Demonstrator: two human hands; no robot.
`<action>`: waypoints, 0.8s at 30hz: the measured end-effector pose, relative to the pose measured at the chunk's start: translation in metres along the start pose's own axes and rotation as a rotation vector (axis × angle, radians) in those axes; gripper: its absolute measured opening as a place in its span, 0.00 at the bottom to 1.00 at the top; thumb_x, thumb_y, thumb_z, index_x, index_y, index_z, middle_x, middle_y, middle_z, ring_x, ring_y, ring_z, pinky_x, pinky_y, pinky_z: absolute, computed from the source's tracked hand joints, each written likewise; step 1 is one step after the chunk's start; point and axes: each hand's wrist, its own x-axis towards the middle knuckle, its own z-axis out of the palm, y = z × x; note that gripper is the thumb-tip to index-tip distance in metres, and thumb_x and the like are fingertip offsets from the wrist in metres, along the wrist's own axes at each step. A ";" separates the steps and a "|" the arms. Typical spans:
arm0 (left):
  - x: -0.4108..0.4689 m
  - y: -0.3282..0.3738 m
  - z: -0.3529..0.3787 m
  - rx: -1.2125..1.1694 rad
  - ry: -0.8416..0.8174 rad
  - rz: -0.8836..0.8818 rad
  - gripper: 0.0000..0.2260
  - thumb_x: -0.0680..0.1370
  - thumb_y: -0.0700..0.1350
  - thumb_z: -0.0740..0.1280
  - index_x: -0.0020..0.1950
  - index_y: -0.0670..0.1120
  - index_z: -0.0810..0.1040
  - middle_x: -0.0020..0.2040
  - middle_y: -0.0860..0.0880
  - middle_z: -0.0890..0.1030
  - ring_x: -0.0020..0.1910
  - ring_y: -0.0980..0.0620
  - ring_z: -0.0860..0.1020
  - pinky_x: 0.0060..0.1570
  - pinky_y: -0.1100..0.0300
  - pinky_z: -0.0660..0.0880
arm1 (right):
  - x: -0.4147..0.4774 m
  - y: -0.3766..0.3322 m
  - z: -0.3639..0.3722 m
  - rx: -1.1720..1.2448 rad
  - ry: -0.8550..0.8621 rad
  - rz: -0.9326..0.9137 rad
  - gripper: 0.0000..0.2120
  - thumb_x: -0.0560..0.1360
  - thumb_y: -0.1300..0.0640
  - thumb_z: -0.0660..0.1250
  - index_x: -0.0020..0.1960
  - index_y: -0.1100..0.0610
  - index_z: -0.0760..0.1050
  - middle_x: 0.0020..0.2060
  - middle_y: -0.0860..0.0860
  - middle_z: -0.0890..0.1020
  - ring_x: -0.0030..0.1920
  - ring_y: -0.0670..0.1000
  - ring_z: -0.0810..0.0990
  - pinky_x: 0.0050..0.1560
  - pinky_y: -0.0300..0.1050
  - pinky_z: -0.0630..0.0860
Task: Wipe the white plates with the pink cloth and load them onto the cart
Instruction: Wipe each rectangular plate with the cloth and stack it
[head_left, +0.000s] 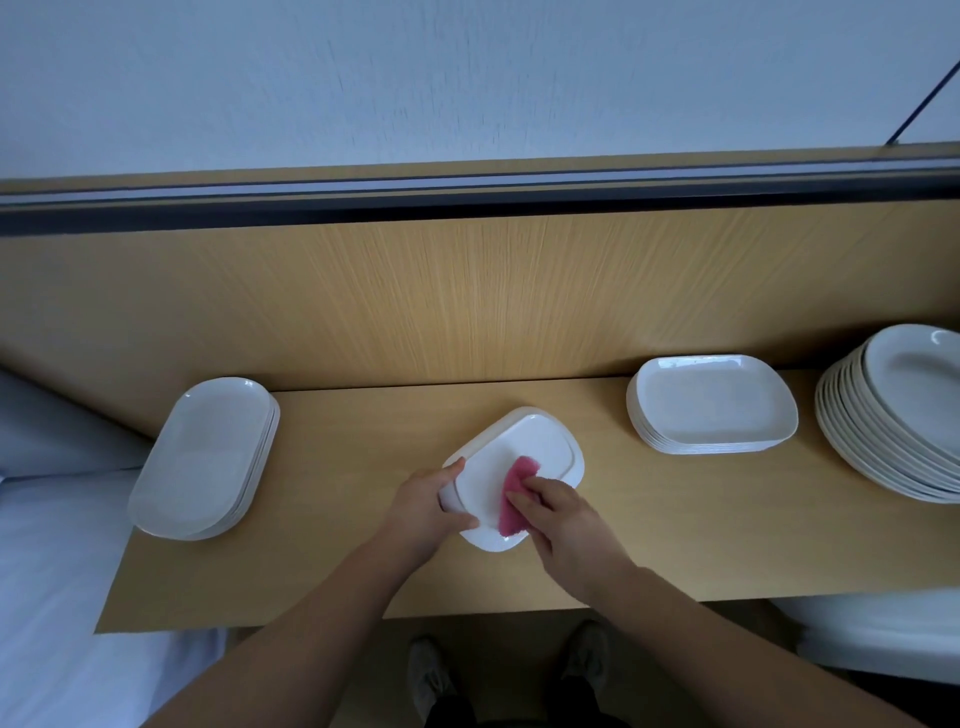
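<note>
A white rectangular plate (524, 452) lies upside down in the middle of the wooden shelf (363, 545). My left hand (423, 512) grips its near-left edge, thumb on top. My right hand (563, 519) presses the pink cloth (517, 491) onto the plate's underside. A stack of oval white plates (202, 457) sits at the left. A stack of rectangular white plates (711, 402) stands to the right, and a taller stack of round plates (898, 415) is at the far right. No cart is in view.
A wooden back panel (467, 291) rises behind the shelf, with a dark rail above it. White bedding (52, 545) lies at the left and a white surface (883, 634) at the lower right. My shoes show below the shelf's front edge.
</note>
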 end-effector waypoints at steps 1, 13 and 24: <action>0.000 0.001 0.000 -0.002 -0.004 0.001 0.36 0.67 0.46 0.77 0.73 0.52 0.68 0.63 0.50 0.73 0.61 0.49 0.72 0.60 0.51 0.75 | 0.004 0.001 0.001 -0.027 -0.067 -0.020 0.25 0.69 0.62 0.75 0.65 0.57 0.76 0.64 0.57 0.77 0.61 0.59 0.78 0.56 0.54 0.79; 0.001 0.003 0.001 -0.121 -0.017 -0.049 0.34 0.64 0.41 0.80 0.69 0.47 0.74 0.62 0.50 0.76 0.62 0.48 0.74 0.61 0.48 0.75 | 0.031 0.032 -0.008 -0.032 -0.406 -0.045 0.30 0.80 0.40 0.42 0.77 0.51 0.57 0.75 0.43 0.44 0.76 0.48 0.39 0.76 0.46 0.38; -0.006 0.015 -0.006 -0.059 -0.019 -0.043 0.33 0.68 0.42 0.77 0.70 0.50 0.68 0.58 0.54 0.74 0.57 0.52 0.74 0.57 0.56 0.76 | 0.044 0.048 -0.022 -0.007 -0.236 0.131 0.20 0.82 0.56 0.58 0.74 0.55 0.66 0.77 0.51 0.58 0.77 0.55 0.55 0.74 0.49 0.60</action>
